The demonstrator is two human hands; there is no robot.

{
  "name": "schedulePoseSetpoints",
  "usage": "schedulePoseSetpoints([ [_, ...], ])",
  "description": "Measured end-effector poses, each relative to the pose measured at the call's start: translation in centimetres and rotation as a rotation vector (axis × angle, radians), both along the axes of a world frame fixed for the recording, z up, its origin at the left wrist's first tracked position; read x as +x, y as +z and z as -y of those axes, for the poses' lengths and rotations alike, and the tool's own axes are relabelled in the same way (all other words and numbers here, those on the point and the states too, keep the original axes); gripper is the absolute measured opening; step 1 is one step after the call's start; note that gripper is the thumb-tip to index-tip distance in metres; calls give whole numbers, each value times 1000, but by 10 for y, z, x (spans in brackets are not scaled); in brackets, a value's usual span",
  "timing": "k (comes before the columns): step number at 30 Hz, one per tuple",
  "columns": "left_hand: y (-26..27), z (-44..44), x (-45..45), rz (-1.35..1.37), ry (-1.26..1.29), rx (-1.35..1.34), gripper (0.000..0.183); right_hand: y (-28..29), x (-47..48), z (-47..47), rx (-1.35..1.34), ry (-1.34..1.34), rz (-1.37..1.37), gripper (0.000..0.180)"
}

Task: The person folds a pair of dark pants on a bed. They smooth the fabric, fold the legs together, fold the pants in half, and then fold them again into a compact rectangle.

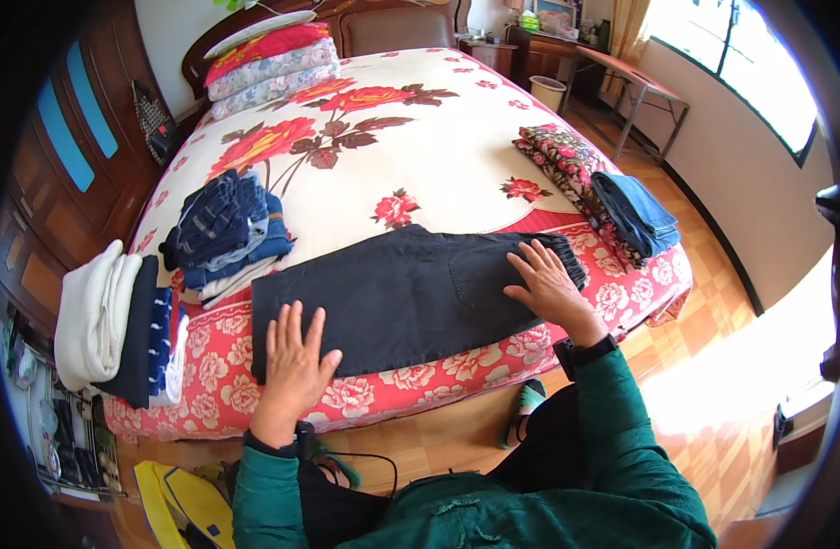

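A pair of dark grey trousers [392,295] lies flat across the near edge of the bed, one leg over the other, with the elastic waistband [565,259] to the right. My left hand [297,360], fingers spread, is at the lower left by the leg ends. Over the waist end is my right hand [547,285], palm down with fingers apart, close to a stitched pocket. Whether either palm presses on the cloth I cannot tell. Neither hand grips anything.
Folded jeans and dark clothes [227,230] are stacked left of the trousers. White and navy folded garments [97,316] sit at the bed's left corner. On the right lie a floral folded cloth [564,165] and folded blue jeans [636,213]. A yellow bag [186,501] is on the floor.
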State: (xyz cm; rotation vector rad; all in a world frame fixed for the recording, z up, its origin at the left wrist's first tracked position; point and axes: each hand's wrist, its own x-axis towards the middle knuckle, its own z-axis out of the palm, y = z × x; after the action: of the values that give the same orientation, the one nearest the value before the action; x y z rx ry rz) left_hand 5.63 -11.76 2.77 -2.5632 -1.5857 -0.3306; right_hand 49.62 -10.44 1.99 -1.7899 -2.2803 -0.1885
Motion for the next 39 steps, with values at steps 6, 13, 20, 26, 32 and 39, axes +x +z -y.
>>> schedulePoseSetpoints([
  [6, -22, -16, -8, -24, 65, -188, 70, -27, 9, -13, 63, -179, 124, 68],
  [13, -17, -26, -33, -13, 187, -310, 74, -33, 11, -17, 60, -257, 96, 71],
  [20, 6, -39, -28, 33, 300, -427, 75, -19, -1, -23, -45, -354, 69, 72],
  [26, -3, -62, -27, -8, 285, -260, 73, -16, -38, -22, 128, -68, 33, 71],
  [32, -15, -77, -34, -42, 326, -352, 75, -25, -50, -24, 4, 19, -13, 69],
  [39, -20, -72, -33, -32, 323, -304, 74, -26, -45, -28, -19, 4, -16, 66],
])
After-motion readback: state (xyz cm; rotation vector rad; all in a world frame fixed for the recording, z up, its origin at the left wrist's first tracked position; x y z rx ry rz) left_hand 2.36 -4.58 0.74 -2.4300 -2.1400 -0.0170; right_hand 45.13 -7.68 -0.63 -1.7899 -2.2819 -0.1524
